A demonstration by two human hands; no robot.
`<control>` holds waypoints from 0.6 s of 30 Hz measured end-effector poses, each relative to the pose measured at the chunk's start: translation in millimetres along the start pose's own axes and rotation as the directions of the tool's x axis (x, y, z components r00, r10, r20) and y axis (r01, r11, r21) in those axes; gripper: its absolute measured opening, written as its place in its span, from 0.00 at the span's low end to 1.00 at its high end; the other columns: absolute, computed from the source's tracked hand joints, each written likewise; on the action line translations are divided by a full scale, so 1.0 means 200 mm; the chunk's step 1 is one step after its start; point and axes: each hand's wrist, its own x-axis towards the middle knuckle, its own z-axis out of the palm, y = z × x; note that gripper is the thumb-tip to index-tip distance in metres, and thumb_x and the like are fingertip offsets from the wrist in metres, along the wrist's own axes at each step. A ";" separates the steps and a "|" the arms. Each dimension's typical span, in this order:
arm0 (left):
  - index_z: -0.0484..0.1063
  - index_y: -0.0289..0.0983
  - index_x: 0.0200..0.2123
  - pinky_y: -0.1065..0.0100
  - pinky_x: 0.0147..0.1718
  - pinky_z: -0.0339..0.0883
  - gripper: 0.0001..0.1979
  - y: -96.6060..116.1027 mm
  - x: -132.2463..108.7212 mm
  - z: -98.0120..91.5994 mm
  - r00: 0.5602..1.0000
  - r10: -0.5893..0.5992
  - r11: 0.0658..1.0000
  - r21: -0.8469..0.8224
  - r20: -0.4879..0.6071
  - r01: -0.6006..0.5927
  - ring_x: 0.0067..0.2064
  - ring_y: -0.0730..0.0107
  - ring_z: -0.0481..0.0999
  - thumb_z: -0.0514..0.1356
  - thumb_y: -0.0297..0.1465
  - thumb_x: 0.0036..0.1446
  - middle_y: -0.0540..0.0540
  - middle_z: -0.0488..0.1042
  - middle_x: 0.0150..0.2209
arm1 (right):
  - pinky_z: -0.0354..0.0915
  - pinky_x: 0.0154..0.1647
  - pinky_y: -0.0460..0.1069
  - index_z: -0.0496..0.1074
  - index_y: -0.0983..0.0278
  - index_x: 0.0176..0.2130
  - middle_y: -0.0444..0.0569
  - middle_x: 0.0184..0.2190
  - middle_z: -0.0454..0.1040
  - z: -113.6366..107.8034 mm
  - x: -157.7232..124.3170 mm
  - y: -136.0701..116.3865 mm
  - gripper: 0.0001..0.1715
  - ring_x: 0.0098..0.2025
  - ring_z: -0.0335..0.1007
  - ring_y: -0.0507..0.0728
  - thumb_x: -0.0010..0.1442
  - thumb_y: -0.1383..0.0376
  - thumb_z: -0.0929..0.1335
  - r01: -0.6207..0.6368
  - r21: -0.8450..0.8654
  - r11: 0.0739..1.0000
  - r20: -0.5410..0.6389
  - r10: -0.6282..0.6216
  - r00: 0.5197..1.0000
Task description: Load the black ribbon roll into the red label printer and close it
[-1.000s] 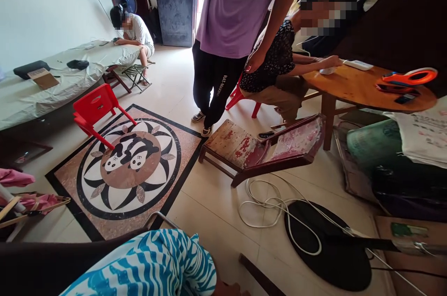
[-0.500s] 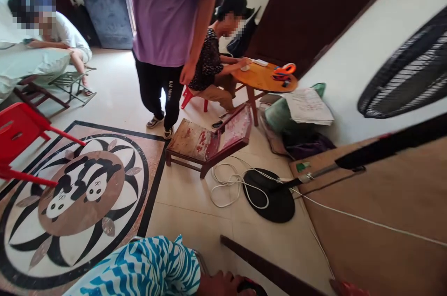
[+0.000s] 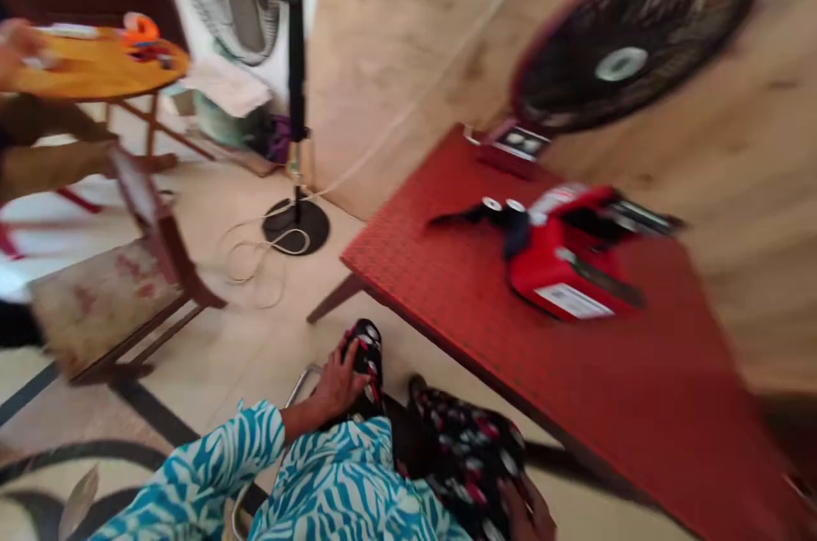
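My left hand (image 3: 341,384) rests on my left knee, fingers spread over dark flowered trousers (image 3: 472,447), and holds nothing. At the lower edge my right hand (image 3: 528,507) lies against my right thigh; its fingers look stretched out and empty, partly cut off by the frame. Ahead and to the right stands a table with a red patterned cover (image 3: 440,269). On it sits a red box-like thing (image 3: 568,269) with a white label and dark parts, too blurred to name. Behind that is a small fan (image 3: 622,65) with a dark round grille.
A standing fan's black base (image 3: 297,226) has a pale cable (image 3: 248,256) looped around it. A worn wooden chair (image 3: 105,303) stands at left. Beyond it, a person sits by a round wooden table (image 3: 95,69) holding an orange roll (image 3: 140,26). A wooden panel (image 3: 396,48) rises behind.
My view has swung right and down. The red-covered table, small fan and both my hands now show. The standing person in purple and the person at far left are out of view.
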 end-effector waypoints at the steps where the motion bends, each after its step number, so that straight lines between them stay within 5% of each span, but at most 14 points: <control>1: 0.50 0.36 0.71 0.48 0.62 0.59 0.39 0.01 0.01 0.01 0.999 0.039 0.999 0.015 0.013 -0.039 0.67 0.45 0.59 0.59 0.38 0.60 0.31 0.54 0.68 | 0.74 0.46 0.69 0.76 0.51 0.43 0.53 0.49 0.75 0.00 -0.02 0.06 0.36 0.59 0.68 0.74 0.41 0.35 0.69 -0.059 0.011 0.998 -0.057 0.059 0.997; 6: 0.49 0.35 0.71 0.48 0.61 0.59 0.38 0.05 0.05 0.06 0.992 0.106 0.991 0.078 0.062 -0.111 0.67 0.43 0.59 0.56 0.41 0.62 0.30 0.55 0.68 | 0.60 0.67 0.65 0.75 0.62 0.46 0.56 0.51 0.74 0.02 -0.07 0.20 0.43 0.61 0.65 0.72 0.41 0.37 0.65 -0.124 0.086 0.988 -0.124 0.135 0.983; 18: 0.51 0.35 0.69 0.51 0.63 0.59 0.37 -0.06 0.08 0.02 0.989 0.133 0.986 -0.094 -0.061 -0.138 0.67 0.48 0.60 0.55 0.43 0.61 0.33 0.56 0.66 | 0.54 0.70 0.61 0.73 0.63 0.51 0.56 0.54 0.68 0.05 -0.02 0.19 0.42 0.62 0.63 0.67 0.46 0.39 0.65 -0.050 0.100 0.994 -0.072 0.058 0.996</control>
